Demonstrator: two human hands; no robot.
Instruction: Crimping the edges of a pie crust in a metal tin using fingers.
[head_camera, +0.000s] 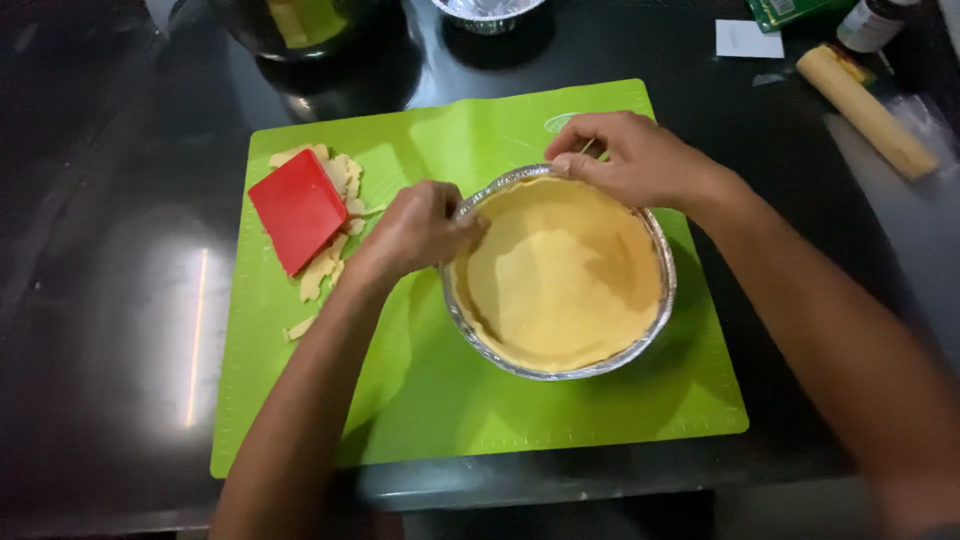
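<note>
Round foil pie pan (640, 345), dough-lined (560, 275), sits mid green mat (450, 400), opening upward; no long axis. Left hand (415, 230) pinches rim at 9 o'clock; right hand (630, 160) pinches rim at 12. Red scraper (298, 208) lies on dough scraps (335, 175) at 9.

Cut off at the top edge, hidden under my hands

My left hand (418, 228) covers the foil pan (560, 372) rim's left side, my right hand (628, 158) its top. A dark bowl (300, 30), second foil dish (487, 14), green box (790, 10) and bottle (868, 25) run off the frame's top edge.
</note>
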